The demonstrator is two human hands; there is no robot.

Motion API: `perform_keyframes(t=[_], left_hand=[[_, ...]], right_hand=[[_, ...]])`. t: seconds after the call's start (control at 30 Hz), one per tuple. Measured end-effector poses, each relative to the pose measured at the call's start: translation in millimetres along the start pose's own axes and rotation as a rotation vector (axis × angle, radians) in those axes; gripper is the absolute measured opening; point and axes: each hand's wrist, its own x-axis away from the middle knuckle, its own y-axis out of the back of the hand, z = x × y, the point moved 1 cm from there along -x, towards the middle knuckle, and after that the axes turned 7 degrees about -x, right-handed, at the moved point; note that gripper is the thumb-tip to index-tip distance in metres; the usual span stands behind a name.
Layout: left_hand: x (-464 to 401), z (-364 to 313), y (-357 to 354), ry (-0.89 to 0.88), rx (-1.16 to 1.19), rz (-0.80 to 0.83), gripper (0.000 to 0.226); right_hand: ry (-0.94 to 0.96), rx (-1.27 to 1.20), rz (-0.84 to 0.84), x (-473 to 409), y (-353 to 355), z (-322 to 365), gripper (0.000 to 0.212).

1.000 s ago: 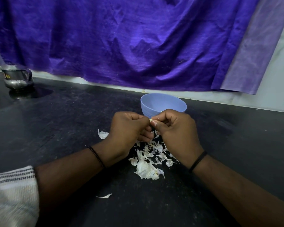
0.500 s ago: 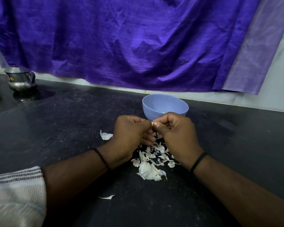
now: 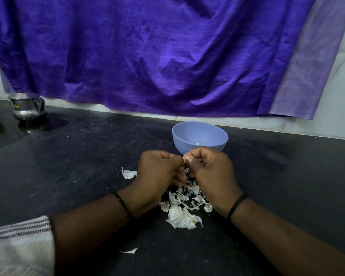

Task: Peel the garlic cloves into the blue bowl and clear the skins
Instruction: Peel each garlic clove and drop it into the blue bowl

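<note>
Nearest, skins (image 3: 182, 208) heaped on counter (image 3: 78, 176), uncleared. Above, left hand (image 3: 157, 172) and right hand (image 3: 211, 172) both pinch garlic clove (image 3: 184, 158), peeling unfinished. Beyond, blue bowl (image 3: 199, 136) holds at least one peeled piece.

My left hand (image 3: 157, 172) curled knuckles up, my right hand (image 3: 211, 172) curled likewise, fingers (image 3: 189, 159) of both meeting tip to tip, pinching, forearms converging

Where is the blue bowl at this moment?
In the head view, the blue bowl stands centre-right on the black counter, just behind both hands and below the purple cloth.
</note>
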Motion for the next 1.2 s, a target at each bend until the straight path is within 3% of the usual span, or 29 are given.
perform_keyframes(t=[0.67, 0.9, 1.2], left_hand=[[1, -1, 0, 0.112, 0.123, 0.035, 0.015], [1, -2, 0, 0.057, 0.057, 0.036, 0.017], [0, -4, 0, -0.101, -0.095, 0.032, 0.016]], right_hand=[[-0.051, -0.070, -0.023, 3, -3, 3, 0.015], [-0.223, -0.320, -0.029, 7, -4, 10, 0.012], [-0.295, -0.371, -0.035, 6, -4, 13, 0.015]])
